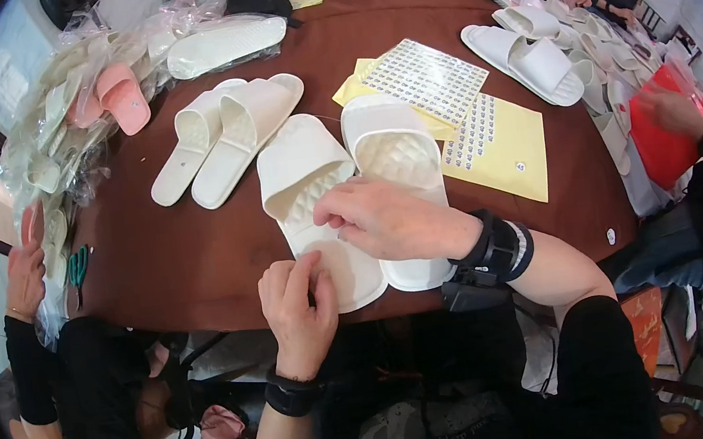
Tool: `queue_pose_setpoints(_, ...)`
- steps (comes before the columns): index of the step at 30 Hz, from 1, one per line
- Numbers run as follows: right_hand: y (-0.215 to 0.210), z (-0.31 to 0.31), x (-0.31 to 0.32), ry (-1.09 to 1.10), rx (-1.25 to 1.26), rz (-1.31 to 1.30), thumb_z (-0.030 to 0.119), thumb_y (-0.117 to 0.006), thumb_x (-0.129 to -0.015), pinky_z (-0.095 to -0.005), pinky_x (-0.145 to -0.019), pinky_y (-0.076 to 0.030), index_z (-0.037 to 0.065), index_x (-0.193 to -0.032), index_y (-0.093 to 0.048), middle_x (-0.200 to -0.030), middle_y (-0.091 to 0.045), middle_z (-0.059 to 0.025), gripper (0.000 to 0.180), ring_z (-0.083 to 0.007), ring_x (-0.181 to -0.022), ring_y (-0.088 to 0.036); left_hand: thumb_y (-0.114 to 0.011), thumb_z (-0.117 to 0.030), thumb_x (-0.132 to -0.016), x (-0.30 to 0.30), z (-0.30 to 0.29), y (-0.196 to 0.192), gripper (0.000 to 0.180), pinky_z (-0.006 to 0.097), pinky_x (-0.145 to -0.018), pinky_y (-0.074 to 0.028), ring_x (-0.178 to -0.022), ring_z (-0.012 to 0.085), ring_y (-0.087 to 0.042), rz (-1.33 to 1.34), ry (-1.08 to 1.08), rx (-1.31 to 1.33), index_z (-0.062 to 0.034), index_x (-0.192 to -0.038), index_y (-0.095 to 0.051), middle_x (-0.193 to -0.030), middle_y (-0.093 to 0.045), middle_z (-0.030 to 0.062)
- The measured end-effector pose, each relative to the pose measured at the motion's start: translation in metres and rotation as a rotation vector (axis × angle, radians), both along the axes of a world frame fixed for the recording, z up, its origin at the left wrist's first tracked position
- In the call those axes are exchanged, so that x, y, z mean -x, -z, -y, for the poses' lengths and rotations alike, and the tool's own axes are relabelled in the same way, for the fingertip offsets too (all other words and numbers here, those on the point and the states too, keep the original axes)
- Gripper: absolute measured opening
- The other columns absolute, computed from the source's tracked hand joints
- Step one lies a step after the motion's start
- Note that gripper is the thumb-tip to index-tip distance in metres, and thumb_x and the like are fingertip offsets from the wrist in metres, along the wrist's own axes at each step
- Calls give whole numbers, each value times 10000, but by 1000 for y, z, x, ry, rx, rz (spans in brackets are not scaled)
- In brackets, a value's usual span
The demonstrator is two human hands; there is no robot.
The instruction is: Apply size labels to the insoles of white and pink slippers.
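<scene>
Pinching white slipper (311, 200) heel, left hand (296, 305), right hand (378, 216) curled on insole, toe pointing away, long axis near-far.

Single head cam, mine, fisheye, pointing steeply down at the brown table (198, 266). My left hand (296, 302) and right hand (383, 220) sit close, centre frame; forearms enter from the bottom edge.
</scene>
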State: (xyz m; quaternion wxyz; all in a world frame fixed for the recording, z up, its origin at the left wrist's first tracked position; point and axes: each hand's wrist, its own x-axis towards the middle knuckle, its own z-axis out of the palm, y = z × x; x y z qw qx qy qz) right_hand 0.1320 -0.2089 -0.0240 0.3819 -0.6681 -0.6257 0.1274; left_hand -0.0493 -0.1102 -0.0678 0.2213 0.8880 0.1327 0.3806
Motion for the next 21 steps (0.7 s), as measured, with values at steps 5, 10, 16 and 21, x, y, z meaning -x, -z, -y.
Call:
queue_pose_setpoints(5, 9, -1, 3, -2, -51, 100, -8, -577, -832, -429, -910, -481, 4, -1038, -634, -1026, -661, -185, 214, -363, -1027, -611, -676, 29, -763, -2, 3, 2, 258, 365, -700, -406, -746, 250, -533, 8, -43, 1, -39, -1012, -685, -800, -543, 67)
queue_pose_setpoints(10, 13, -1, 4, 3, -59, 68, -14, -576, -828, -428, -922, -472, 0, -1100, -606, -1066, -644, -194, 274, -359, -1051, -595, -671, 34, -759, -2, 4, 2, 260, 364, -703, -408, -752, 252, -538, 8, -53, 13, -38, -1008, -692, -806, -548, 71)
queue_pose_setpoints(16, 14, -4, 6, 10, -68, 66, -17, -574, -828, -438, -920, -469, -9, -1120, -591, -1061, -645, -205, 293, -370, -1044, -592, -666, 40, -752, -2, 4, 2, 270, 368, -706, -411, -757, 255, -540, 10, -55, 14, -39, -1009, -695, -809, -551, 75)
queue_pose_setpoints(21, 15, -4, 8, 16, -93, 73, -17, -559, -848, -440, -913, -471, -4, -1121, -591, -1054, -648, -202, 274, -372, -1038, -596, -663, 37, -750, -2, 3, 3, 281, 371, -704, -410, -760, 260, -543, 26, -48, 15, -39, -1018, -694, -820, -558, 77)
